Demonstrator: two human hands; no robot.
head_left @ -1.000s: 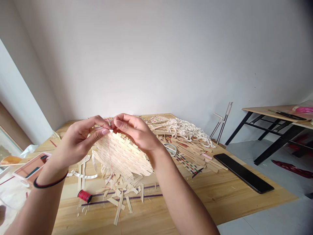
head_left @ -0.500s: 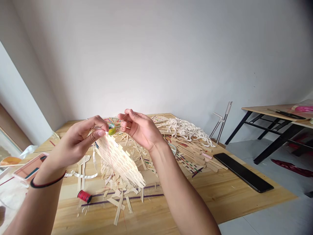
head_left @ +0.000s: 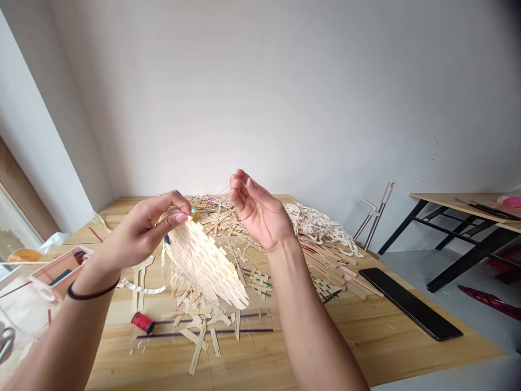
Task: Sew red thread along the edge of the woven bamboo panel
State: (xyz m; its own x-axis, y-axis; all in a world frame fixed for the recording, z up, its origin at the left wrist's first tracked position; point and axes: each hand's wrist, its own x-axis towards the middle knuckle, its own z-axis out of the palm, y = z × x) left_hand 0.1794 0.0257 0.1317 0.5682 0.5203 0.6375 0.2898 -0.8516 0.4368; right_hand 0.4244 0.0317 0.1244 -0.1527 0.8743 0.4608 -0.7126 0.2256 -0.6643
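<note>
My left hand (head_left: 150, 231) pinches the top edge of a pale woven sheet of flat strips (head_left: 207, 266), which hangs tilted over the table. A white fabric tape (head_left: 163, 271) dangles beside the sheet and trails onto the tabletop. To the right and slightly higher, my right hand (head_left: 262, 209) is raised palm inward, fingers curled towards the thumb. A fine red thread (head_left: 223, 190) stretches to its fingertips; whether they also hold a needle I cannot make out. More thread runs down the sheet's face. A red thread spool (head_left: 143, 322) lies below my left hand.
Cut strip scraps (head_left: 199, 347) litter the wooden table (head_left: 325, 353). Behind my right hand are a heap of white tape (head_left: 321, 222) and loose flat strips (head_left: 325, 263). A black slab (head_left: 411, 304) lies near the right edge, a pink box (head_left: 61, 274) at left.
My right hand has moved right and a little up, away from my left hand, drawing the red thread out between them. My left hand keeps its pinch; the view has shifted slightly.
</note>
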